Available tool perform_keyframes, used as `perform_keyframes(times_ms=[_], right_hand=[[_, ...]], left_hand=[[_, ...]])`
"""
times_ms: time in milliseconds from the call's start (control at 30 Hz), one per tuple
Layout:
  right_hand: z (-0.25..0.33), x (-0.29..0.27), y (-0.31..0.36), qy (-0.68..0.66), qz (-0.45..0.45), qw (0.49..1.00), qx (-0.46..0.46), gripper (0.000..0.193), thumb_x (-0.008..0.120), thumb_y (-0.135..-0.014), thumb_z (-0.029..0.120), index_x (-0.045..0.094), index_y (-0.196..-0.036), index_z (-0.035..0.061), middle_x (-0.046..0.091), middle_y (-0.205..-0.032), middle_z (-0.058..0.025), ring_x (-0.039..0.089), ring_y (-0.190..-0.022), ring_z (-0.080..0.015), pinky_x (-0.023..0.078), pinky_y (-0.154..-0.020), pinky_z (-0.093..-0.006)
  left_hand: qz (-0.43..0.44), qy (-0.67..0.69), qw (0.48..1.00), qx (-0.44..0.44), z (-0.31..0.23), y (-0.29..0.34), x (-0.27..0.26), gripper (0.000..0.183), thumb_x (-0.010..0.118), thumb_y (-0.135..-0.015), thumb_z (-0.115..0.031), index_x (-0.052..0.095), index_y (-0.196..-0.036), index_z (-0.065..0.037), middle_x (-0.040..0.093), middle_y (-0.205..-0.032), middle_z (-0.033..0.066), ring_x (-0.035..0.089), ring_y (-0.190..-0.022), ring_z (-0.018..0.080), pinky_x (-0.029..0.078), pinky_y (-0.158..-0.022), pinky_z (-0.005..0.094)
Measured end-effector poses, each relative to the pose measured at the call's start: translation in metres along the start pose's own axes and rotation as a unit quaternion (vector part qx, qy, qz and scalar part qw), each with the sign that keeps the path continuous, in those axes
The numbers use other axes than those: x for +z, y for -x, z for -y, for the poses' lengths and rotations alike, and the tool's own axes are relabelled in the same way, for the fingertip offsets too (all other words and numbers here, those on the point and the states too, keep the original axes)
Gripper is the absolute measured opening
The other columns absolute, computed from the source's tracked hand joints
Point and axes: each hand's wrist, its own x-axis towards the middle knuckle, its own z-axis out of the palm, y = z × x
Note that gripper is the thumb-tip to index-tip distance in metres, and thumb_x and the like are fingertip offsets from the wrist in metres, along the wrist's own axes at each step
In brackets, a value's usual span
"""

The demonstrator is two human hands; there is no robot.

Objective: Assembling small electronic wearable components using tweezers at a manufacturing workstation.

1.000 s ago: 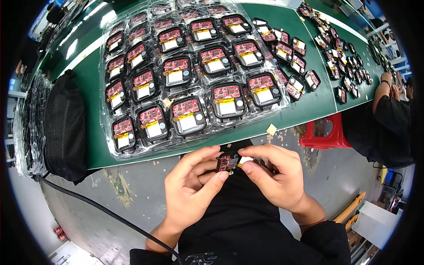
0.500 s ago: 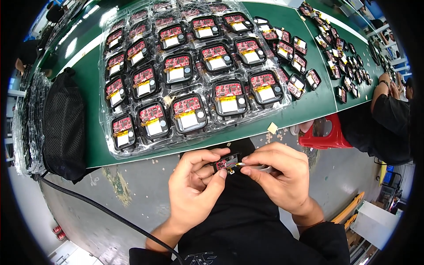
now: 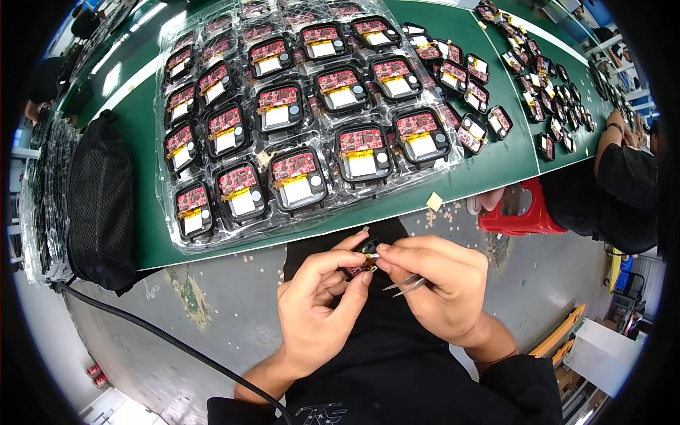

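Below the table edge, my left hand (image 3: 315, 312) grips a small black device housing (image 3: 370, 245) with a red circuit board in it. Its thumb and fingers close on the housing's left side. My right hand (image 3: 448, 283) pinches at the housing's upper right, its thumb and index fingertips touching a small pale part there. Metal tweezers (image 3: 406, 286) are tucked in that same hand, their tips sticking out to the left beneath the fingers, away from the housing. My fingertips hide much of the housing's inside.
On the green table (image 3: 489, 173) lies a clear plastic tray (image 3: 273, 225) of similar black housings with red boards. More loose housings (image 3: 473, 133) lie to its right. A black mesh bag (image 3: 103, 205) stands left. A red stool (image 3: 520, 216) and a co-worker's sleeve (image 3: 623, 184) are at right.
The tweezers have swung away from the housing to point left below my right fingers. My right fingertips have moved left onto the housing, which is tilted differently.
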Motion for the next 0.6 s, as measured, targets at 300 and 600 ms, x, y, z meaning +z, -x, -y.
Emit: perform_keyframes(times_ms=[300,600], right_hand=[[0.006,0.002,0.004,0.089,-0.015,0.995,-0.038,0.028,0.077,-0.071,-0.006,0.075,-0.098,0.0020,0.070,-0.086,-0.0085,0.070,-0.066,-0.0228,0.056,-0.056,-0.0314],[0.008,0.004,0.005,0.098,-0.019,0.994,-0.048,0.030,0.077,-0.069,-0.007,0.074,-0.098,0.0020,0.069,-0.086,-0.0080,0.069,-0.065,-0.0225,0.055,-0.055,-0.0312]], left_hand=[[-0.054,0.070,0.996,-0.005,0.003,-0.003,0.008,0.019,0.063,-0.094,0.011,0.056,-0.110,0.004,0.066,-0.125,0.0265,0.066,-0.089,0.0118,0.053,-0.076,0.0241],[-0.071,0.146,0.987,0.013,0.008,-0.007,0.013,0.017,0.061,-0.094,0.013,0.056,-0.108,0.003,0.068,-0.122,0.0230,0.066,-0.087,0.0088,0.054,-0.066,0.0209]])
